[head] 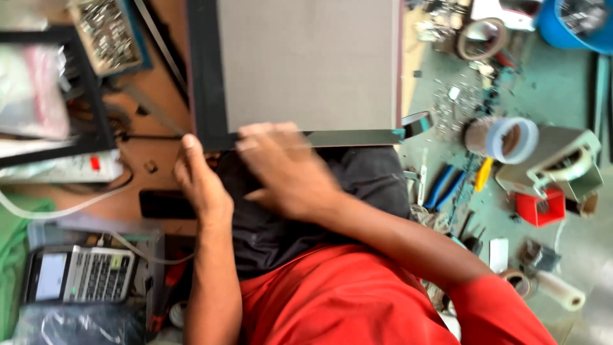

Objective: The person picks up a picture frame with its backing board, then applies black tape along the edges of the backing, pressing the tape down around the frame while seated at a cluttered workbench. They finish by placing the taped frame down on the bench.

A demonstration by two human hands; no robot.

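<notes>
A large grey panel (306, 64) in a black frame (207, 76) lies on the bench in front of me, its near edge over my lap. My left hand (199, 185) is at the frame's near left corner with the thumb against it; its fingers are hidden below. My right hand (287, 169) lies flat with its fingers spread over the near frame edge, on the end of a thin metal strip (357, 137) that runs right along that edge. The right hand is motion-blurred.
Right of the panel on the green surface lie blue-handled pliers (447, 185), a tape roll (511, 140), a tape dispenser (562, 166), a small red box (539, 207) and loose screws. A calculator (89, 275), a black phone (166, 204) and a box of hardware (105, 35) are at left.
</notes>
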